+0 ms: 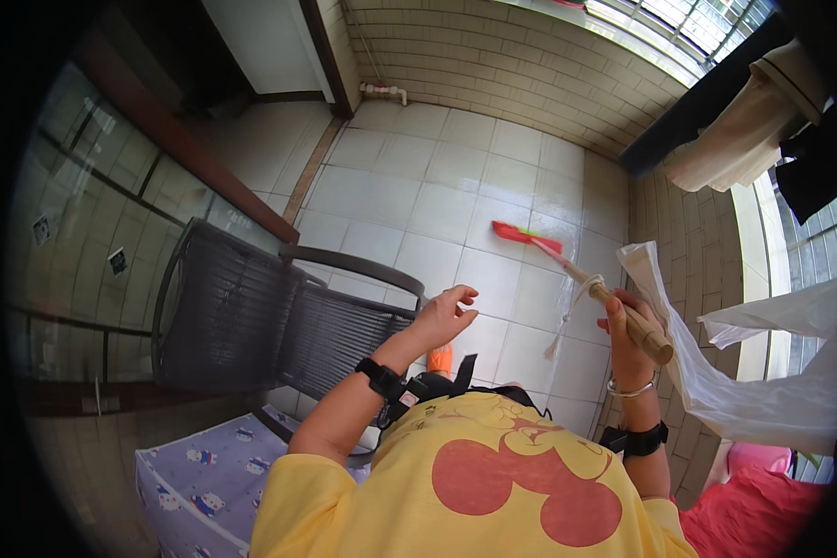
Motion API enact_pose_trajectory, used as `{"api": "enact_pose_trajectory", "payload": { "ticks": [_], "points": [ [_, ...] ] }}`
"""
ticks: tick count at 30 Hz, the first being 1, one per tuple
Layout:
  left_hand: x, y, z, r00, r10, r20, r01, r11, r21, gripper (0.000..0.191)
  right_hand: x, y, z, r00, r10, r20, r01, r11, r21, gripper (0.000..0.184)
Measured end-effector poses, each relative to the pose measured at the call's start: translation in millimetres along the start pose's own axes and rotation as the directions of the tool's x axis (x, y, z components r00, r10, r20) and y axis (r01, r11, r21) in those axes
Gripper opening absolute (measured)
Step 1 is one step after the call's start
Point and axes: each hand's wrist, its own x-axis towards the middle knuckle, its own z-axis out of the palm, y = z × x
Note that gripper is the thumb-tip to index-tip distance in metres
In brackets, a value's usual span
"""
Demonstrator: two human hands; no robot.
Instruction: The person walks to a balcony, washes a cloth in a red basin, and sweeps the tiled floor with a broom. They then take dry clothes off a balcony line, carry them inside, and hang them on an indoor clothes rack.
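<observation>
My right hand (630, 333) grips the wooden handle (581, 277) of a broom near its top end. A cord with a tassel (552, 343) is tied around that handle and dangles below it. The red and green broom head (526, 237) is down by the white tiled floor (438, 202), which looks shiny around it. Bare and with fingers loosely curled, my left hand (448, 315) hangs in the air over the floor. It holds nothing and is close to the arm of a dark woven chair (349, 321).
White cloth (746, 390) hangs close to my right arm, with other garments (746, 118) beyond it. A purple patterned cover (209, 481) is behind the chair at left. Glass door panels (111, 209) stand beside a doorway, and a pipe valve (385, 91) sticks out low on the far wall.
</observation>
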Motion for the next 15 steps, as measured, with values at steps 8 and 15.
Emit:
{"api": "enact_pose_trajectory", "payload": {
  "ticks": [8,15],
  "points": [
    [113.5,24.2,3.2,0.969,0.076,0.236,-0.08,0.997,0.007,0.052,118.0,47.4,56.0,0.997,-0.031,-0.074,0.025,0.997,-0.077,0.019],
    [237.2,73.4,16.3,0.94,0.257,0.223,-0.271,0.962,0.031,0.066,194.1,-6.1,-12.1,0.978,-0.203,-0.051,0.193,0.97,-0.151,0.017]
  ]
}}
